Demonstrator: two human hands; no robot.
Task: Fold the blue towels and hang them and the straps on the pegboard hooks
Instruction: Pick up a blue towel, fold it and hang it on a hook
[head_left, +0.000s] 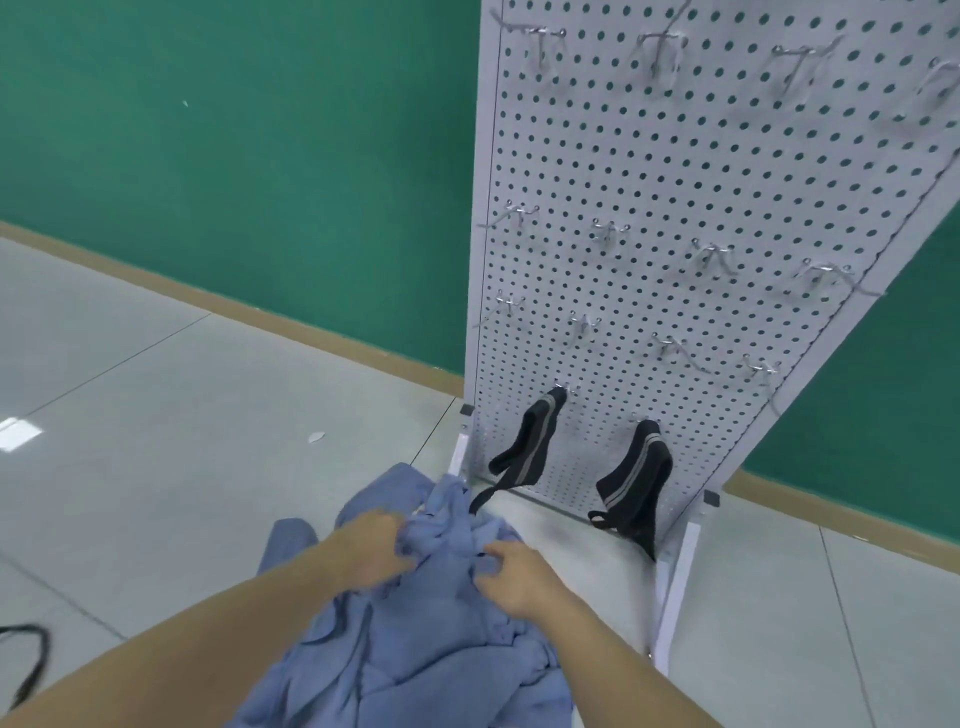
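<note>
A crumpled heap of blue towels lies on the floor in front of the white pegboard. My left hand grips a bunch of blue cloth near the top of the heap. My right hand pinches the cloth just to its right. Two black straps with grey stripes hang from low hooks on the pegboard: one strap on the left, the other strap on the right. Several bare metal hooks stick out higher on the board.
The pegboard stands on white feet against a green wall. Grey floor tiles stretch to the left. A black cable lies at the far left edge. A small white scrap rests on the floor.
</note>
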